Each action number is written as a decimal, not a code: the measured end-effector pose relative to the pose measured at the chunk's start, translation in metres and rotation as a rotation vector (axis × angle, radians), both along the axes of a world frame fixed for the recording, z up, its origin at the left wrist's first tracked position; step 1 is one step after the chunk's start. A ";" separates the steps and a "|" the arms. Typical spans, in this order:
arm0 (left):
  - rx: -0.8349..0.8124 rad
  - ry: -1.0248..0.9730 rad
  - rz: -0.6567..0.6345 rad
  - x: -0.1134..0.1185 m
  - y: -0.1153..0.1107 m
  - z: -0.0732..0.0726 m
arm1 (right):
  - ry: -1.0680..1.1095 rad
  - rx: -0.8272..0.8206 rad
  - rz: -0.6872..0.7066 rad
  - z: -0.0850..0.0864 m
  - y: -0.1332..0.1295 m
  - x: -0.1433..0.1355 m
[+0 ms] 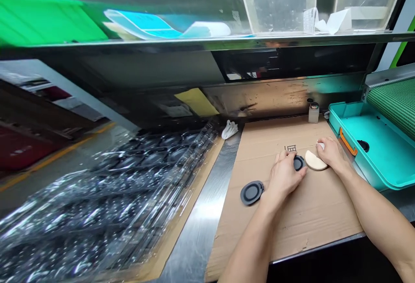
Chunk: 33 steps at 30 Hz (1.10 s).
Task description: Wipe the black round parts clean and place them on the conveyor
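Observation:
My left hand (pixel 284 175) rests on the cardboard with thumb and fingers closed about a dark grey round part (pixel 298 162), partly covered by the fingers. A second dark grey round part (pixel 252 193), with a raised ring and a small tab, lies flat left of my left wrist. My right hand (pixel 330 152) is closed, pinching a small white piece (pixel 320 145) that is mostly hidden; its kind I cannot make out. Between the hands lies a cream-coloured round pad (pixel 315 162), beside the fingers of my right hand.
The cardboard sheet (pixel 311 213) covers the metal bench. Clear plastic trays of dark round parts (pixel 142 175) fill the left. A teal bin (pixel 385 157) with an orange handle and a black ring inside stands right. A small bottle (pixel 313 113) and a crumpled white tissue (pixel 230 130) are behind.

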<state>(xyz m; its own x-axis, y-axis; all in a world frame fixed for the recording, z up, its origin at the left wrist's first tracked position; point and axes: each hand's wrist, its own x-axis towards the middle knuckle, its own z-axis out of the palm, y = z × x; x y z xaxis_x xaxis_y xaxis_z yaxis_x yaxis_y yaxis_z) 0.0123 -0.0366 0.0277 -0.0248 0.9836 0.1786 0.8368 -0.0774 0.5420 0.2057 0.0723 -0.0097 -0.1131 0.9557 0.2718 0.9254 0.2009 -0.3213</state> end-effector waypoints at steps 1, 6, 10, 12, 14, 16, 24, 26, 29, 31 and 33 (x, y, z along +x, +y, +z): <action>0.027 -0.009 0.003 -0.007 -0.008 0.005 | 0.000 0.001 0.002 -0.001 0.001 0.000; -0.010 0.026 0.093 -0.080 -0.065 0.011 | 0.024 -0.020 -0.012 -0.003 0.000 -0.002; -0.126 0.105 0.150 -0.123 -0.085 -0.001 | 0.039 -0.041 -0.010 -0.003 -0.003 -0.003; -0.174 0.122 0.124 -0.124 -0.082 -0.007 | 0.041 -0.043 -0.015 -0.003 -0.003 -0.003; -0.211 0.134 0.086 -0.117 -0.076 -0.011 | 0.046 -0.048 -0.022 -0.003 -0.003 -0.003; -0.227 0.147 0.056 -0.109 -0.068 -0.014 | 0.048 -0.054 -0.026 -0.004 -0.002 -0.003; -0.226 0.196 -0.114 -0.135 -0.070 -0.024 | 0.052 -0.063 -0.017 -0.004 -0.006 -0.008; -0.227 0.215 -0.118 -0.145 -0.069 -0.025 | 0.065 -0.065 -0.012 -0.004 -0.007 -0.010; -0.127 0.313 -0.048 -0.136 -0.053 -0.010 | 0.102 -0.078 -0.008 -0.003 -0.008 -0.012; -0.007 0.362 -0.060 -0.104 -0.032 0.012 | 0.126 -0.098 -0.005 -0.003 -0.008 -0.014; 0.096 0.349 -0.172 -0.052 -0.006 0.039 | 0.152 -0.124 0.002 -0.005 -0.008 -0.016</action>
<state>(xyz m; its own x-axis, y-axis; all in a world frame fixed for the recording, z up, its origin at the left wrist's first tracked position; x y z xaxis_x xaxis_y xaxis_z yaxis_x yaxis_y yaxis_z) -0.0397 -0.0424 0.0669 0.2170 0.9467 0.2382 0.9400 -0.2684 0.2106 0.1896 0.0645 -0.0151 -0.0819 0.9827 0.1663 0.8641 0.1532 -0.4795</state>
